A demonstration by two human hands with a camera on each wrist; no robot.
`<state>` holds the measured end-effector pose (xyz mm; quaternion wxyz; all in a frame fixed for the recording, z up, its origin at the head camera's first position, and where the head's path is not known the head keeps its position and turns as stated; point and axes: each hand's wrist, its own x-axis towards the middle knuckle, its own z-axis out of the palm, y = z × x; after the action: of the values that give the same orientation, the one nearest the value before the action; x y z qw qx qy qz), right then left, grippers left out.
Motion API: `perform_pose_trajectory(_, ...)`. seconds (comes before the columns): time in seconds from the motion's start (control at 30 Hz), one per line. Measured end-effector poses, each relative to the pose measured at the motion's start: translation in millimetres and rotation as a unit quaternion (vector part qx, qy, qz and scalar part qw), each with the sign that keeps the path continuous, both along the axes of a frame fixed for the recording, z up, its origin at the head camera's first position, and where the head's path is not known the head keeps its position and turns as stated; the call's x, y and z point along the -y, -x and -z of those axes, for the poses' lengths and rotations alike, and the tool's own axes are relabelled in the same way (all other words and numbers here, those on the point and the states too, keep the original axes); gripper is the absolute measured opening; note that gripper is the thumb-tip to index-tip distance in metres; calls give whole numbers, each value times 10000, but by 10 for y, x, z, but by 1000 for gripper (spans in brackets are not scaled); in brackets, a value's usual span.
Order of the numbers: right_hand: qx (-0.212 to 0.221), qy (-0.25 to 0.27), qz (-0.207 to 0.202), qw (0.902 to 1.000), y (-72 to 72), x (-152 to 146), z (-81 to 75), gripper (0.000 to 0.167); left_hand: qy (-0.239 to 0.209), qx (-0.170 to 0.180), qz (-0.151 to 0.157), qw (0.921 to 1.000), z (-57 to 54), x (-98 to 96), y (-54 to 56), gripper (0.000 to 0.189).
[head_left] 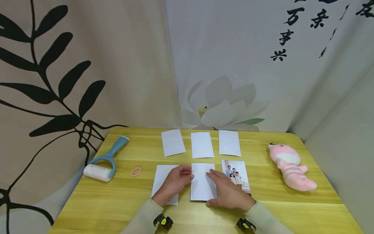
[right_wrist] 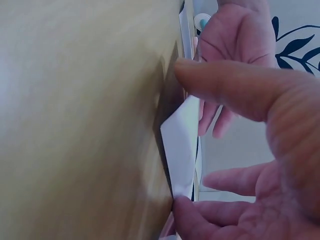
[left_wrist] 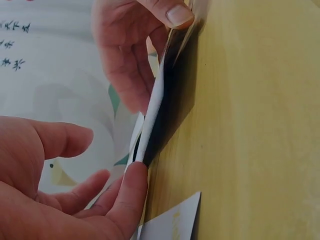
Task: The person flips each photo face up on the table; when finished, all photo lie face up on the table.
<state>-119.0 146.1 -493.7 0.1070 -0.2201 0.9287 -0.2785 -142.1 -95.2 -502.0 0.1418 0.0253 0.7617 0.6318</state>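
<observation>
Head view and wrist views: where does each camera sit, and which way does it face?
Head: worn on the head, facing forward and down at the table; left hand, right hand and pale sleeves show.
Left wrist: worn there, looking low across at the white card; left hand near, right hand beyond, black lettering behind.
Right wrist: worn there, looking the opposite way across; right hand near, left hand beyond, black leaves behind.
Shared: both wrist views show both hands and that card.
</observation>
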Motion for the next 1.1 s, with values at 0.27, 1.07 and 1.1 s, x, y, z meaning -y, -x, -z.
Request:
perform_pose_trajectory(0.27, -38, 46, -69, 10000, -5, -21, -20, 104, -548, 493, -165, 9971, -10, -2, -21, 54)
perform_pose_trajectory(1.07, 57, 112, -182, 9998, 10, -30, -9, 99, -1123, 997, 305, 9882, 71, -84, -58, 52)
perform_pose_trajectory(1.1, 30, 145, -175, 9997, 8, -29, -15, 97, -1141, 988, 311, 9881, 74, -84, -58, 52)
